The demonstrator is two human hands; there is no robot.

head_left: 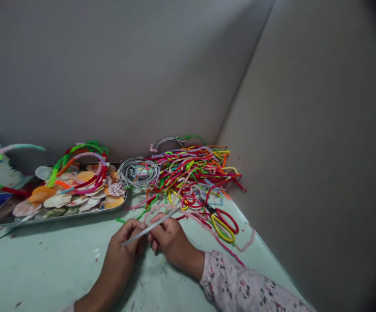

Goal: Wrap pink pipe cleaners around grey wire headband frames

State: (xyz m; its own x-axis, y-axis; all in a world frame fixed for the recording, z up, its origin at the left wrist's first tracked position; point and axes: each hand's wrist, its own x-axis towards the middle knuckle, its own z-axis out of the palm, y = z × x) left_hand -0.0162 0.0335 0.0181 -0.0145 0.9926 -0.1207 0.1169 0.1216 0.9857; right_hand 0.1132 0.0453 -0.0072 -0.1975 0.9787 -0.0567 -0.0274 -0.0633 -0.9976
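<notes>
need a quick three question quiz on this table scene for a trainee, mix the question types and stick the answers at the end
1. What lies heaped in the metal tray?
2. True or false: the pile of colourful fuzzy stems lies to the right of the tray.
3. Choose: the pale strip crosses in front of
a) one hand only
b) both hands
c) neither hand

Key:
1. Shells.
2. True.
3. b, the left hand and the right hand.
</notes>
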